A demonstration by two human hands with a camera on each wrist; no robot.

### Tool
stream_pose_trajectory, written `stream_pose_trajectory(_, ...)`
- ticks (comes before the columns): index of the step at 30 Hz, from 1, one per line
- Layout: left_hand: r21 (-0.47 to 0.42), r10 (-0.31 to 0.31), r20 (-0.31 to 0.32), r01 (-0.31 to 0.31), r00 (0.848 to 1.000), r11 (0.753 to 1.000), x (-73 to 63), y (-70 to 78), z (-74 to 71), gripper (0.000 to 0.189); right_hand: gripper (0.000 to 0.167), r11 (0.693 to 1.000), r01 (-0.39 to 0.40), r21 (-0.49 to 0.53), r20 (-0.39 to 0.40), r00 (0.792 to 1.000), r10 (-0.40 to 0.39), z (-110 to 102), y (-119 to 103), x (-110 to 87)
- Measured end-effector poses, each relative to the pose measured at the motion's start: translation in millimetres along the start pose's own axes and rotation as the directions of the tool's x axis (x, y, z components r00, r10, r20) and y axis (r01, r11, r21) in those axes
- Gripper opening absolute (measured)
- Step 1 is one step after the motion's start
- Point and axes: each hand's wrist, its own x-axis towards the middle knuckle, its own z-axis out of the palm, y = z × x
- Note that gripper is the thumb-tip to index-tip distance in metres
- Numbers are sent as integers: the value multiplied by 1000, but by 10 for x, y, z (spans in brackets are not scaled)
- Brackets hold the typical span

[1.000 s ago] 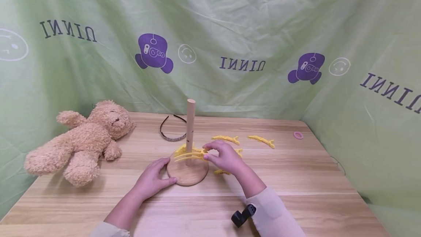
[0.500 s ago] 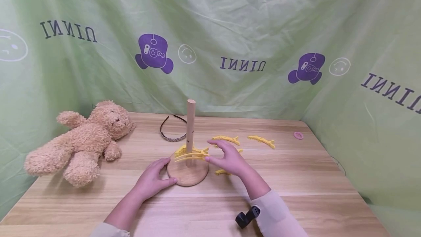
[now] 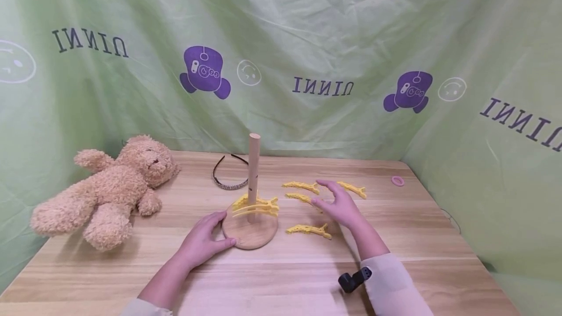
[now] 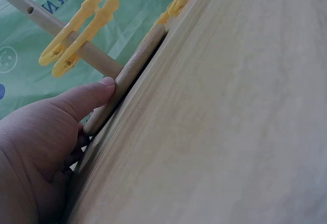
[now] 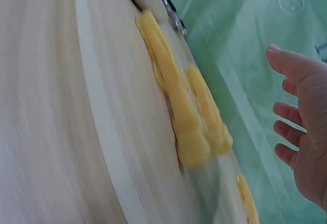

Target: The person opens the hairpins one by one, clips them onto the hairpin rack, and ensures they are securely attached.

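Note:
A wooden post [image 3: 254, 165] stands upright on a round wooden base [image 3: 250, 235]. Low on the post sits a yellow hair clip [image 3: 263, 207], its arms reaching to either side of the wood. My left hand [image 3: 203, 239] grips the base's left edge; the left wrist view shows the thumb [image 4: 92, 97] on the rim. To the right, my right hand [image 3: 341, 204] holds nothing, fingers spread over several loose yellow hair clips. One loose clip [image 3: 309, 229] lies nearest me, another [image 3: 300, 187] farther back, and a third [image 3: 352, 189] partly behind the right hand.
A plush teddy bear [image 3: 114, 187] lies at the table's left. Behind the post is a dark headband [image 3: 228, 186] with a beaded front. A pink hair tie [image 3: 397, 181] lies at the far right. Green printed cloth [image 3: 281, 23] hangs behind the table [image 3: 263, 286].
My right hand has let go of the yellow hair clip on the post and moved right, over the loose clips. The left hand stays on the base.

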Motion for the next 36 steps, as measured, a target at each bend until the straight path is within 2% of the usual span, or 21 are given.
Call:
stream_pose_trajectory(5, 0, 2, -5, -2, 1000, 1000, -5, 2, -1, 85, 67, 995, -99, -24, -37, 994, 98, -183, 335, 39)
stream_pose_trajectory(10, 2, -3, -3, 3, 1000, 1000, -8, 8, 5, 85, 70, 983, -178, -42, -39, 984, 177, -351, 650, 81)
stream_pose_trajectory(17, 10, 6, -10, -6, 1000, 1000, -5, 11, 13, 84, 74, 966, -257, 22, -27, 966, 257, -486, 961, 155)
stream_pose_trajectory(29, 14, 3, -12, -3, 1000, 1000, 10, -4, 20, 83, 71, 934, -357, -28, 3, 934, 358, -537, 1079, 152)
stream_pose_trajectory(36, 19, -2, -8, 2, 1000, 1000, 8, -4, 15, 84, 68, 923, -380, -52, 13, 924, 381, -538, 1116, 154)
